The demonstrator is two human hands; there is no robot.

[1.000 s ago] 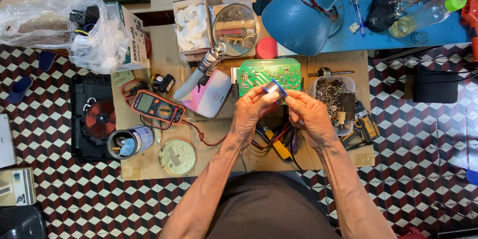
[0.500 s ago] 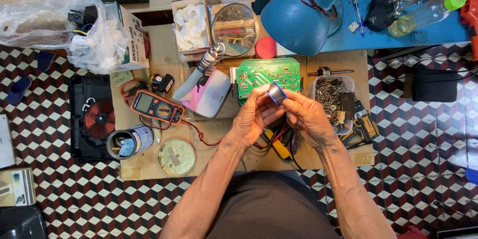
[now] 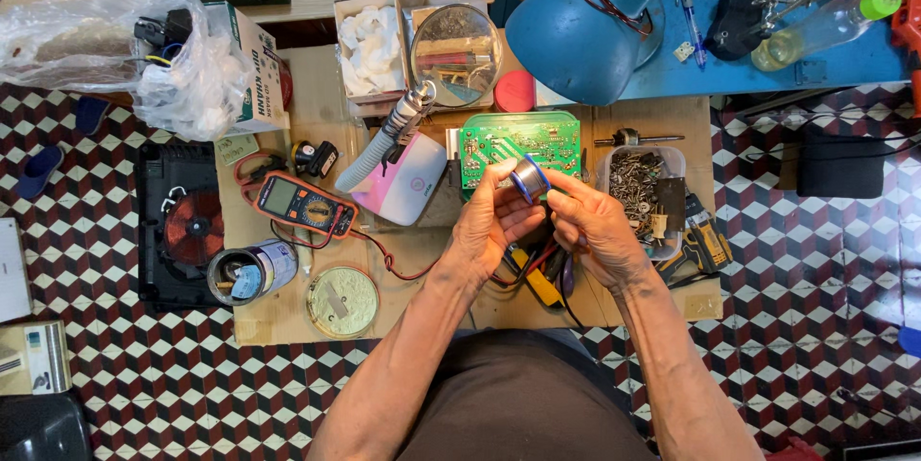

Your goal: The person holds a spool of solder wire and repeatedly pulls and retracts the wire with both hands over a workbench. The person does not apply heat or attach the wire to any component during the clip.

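Over the middle of the cardboard-topped bench, I am holding a small silver spool of solder wire with blue rims (image 3: 529,178) up between both hands. My left hand (image 3: 491,221) is pinching the spool from its 9 o'clock side, thumb and fingertips pressed to the rim. My right hand (image 3: 597,226) is gripping it from 3 o'clock, index finger and thumb closing on the opposite rim; the other fingers are curling loosely underneath. Whether any loose wire end is being drawn out, I cannot tell.

At 12 o'clock from the spool, the green printed circuit board (image 3: 518,140) is lying flat. At 9 o'clock, the white-and-pink plastic casing (image 3: 403,188) is sitting, and farther out the orange-edged digital multimeter (image 3: 297,204). At 3 o'clock, the clear plastic tub of metal screws (image 3: 638,183) is standing just beside my right hand.
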